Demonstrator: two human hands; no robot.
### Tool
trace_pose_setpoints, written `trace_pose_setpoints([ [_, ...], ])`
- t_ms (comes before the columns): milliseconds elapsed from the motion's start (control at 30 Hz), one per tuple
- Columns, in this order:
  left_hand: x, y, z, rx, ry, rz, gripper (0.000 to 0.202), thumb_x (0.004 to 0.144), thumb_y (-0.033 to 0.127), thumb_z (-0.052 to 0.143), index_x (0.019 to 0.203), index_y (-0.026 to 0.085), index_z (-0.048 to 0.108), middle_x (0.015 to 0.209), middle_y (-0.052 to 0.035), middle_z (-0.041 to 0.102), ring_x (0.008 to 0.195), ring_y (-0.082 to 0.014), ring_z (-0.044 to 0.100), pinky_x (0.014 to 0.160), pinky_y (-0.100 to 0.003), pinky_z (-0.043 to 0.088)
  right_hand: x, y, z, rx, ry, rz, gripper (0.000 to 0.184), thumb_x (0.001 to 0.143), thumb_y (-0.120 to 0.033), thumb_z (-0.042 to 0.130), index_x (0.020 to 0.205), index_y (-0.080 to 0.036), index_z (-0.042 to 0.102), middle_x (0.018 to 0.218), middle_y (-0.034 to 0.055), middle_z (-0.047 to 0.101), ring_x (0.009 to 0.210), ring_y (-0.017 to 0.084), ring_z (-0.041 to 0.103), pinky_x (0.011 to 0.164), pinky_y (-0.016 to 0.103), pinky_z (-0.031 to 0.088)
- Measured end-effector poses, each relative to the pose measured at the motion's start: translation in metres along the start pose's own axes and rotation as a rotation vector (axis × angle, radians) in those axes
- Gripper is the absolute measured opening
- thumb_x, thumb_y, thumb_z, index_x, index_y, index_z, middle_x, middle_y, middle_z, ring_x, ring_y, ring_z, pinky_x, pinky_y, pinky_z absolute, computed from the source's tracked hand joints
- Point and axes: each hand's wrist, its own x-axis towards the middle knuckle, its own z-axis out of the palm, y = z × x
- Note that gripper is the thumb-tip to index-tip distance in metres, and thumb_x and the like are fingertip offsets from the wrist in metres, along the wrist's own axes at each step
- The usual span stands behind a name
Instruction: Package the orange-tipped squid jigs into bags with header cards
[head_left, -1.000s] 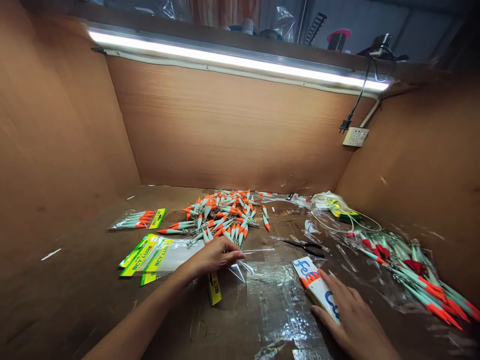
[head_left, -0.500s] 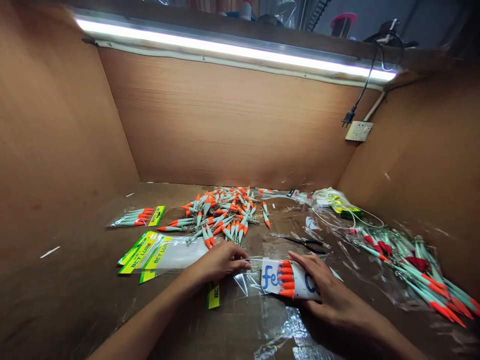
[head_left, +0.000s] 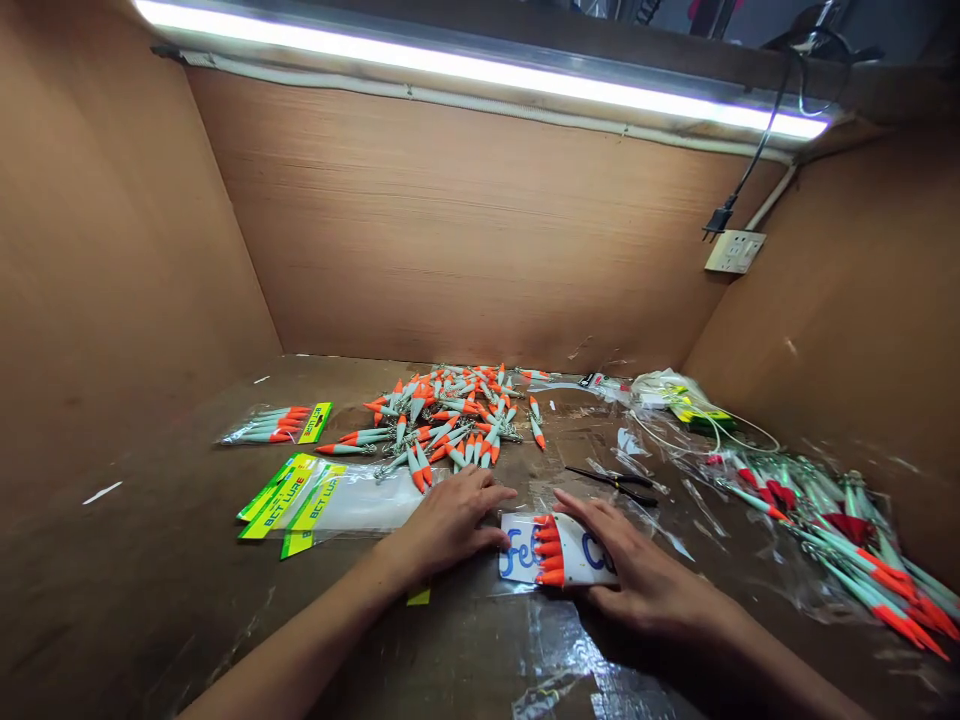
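Lay between both hands, near the front of the bench (head_left: 150, 600): a white card (head_left: 559, 550) with blue lettering and a row of orange-tipped lures (head_left: 550, 549) across it. Right hand (head_left: 637, 575) spread palm-down over the card's right end, fingers gripping its edge, lettering partly covered. Left hand (head_left: 454, 520) flat, fingers loosely extended, touching the card's left edge and pressing a clear bag (head_left: 360, 505); could not tell whether anything was pinched. Yellow-green bag headers (head_left: 289, 495) just left of that hand. Black pliers (head_left: 611, 485) beyond the right hand. Farther back, a loose lure pile (head_left: 442, 420). Tangled red-tipped lures (head_left: 847, 540) at right, cut off by the frame.
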Motion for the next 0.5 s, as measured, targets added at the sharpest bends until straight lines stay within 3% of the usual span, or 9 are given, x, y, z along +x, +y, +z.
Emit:
trace_pose_setpoints([
  [167, 0.0, 0.015, 0.008, -0.131, -0.015, -0.03, 0.048, 0.099, 0.044, 0.05, 0.145, 0.031, 0.045, 0.123, -0.0082, 0.059, 0.109, -0.0238, 0.058, 0.094, -0.034, 0.044, 0.002, 0.007, 0.007, 0.005, -0.04, -0.006, 0.096, 0.074, -0.017, 0.061, 0.159, -0.028, 0.017, 0.151, 0.009, 0.043, 0.139, 0.031, 0.04, 0.117, 0.047, 0.032],
  [233, 0.003, 0.02, 0.011, -0.182, -0.039, -0.061, 0.041, 0.099, 0.043, 0.049, 0.138, 0.029, 0.054, 0.119, -0.0078, 0.059, 0.106, -0.0236, 0.059, 0.093, -0.034, 0.044, 0.002, 0.01, 0.009, 0.001, -0.054, -0.02, 0.097, 0.075, -0.019, 0.06, 0.16, -0.027, 0.014, 0.155, 0.0092, 0.04, 0.144, 0.032, 0.033, 0.119, 0.049, 0.028],
  [333, 0.008, 0.022, 0.013, -0.262, -0.079, -0.104, 0.03, 0.093, 0.037, 0.056, 0.119, 0.025, 0.065, 0.1, -0.0046, 0.061, 0.091, -0.0213, 0.059, 0.081, -0.03, 0.045, 0.002, 0.015, 0.01, 0.001, -0.067, -0.031, 0.096, 0.077, -0.021, 0.061, 0.16, -0.025, 0.013, 0.158, 0.0096, 0.037, 0.148, 0.033, 0.027, 0.12, 0.051, 0.024],
  [500, 0.012, 0.015, 0.007, -0.542, -0.141, -0.115, 0.019, 0.079, 0.012, 0.051, 0.091, 0.019, 0.064, 0.081, 0.0014, 0.053, 0.071, -0.0137, 0.05, 0.061, -0.022, 0.038, 0.004, 0.017, 0.009, 0.006, -0.095, -0.031, 0.098, 0.076, -0.023, 0.064, 0.16, -0.026, 0.013, 0.158, 0.0088, 0.037, 0.149, 0.032, 0.026, 0.122, 0.052, 0.019],
])
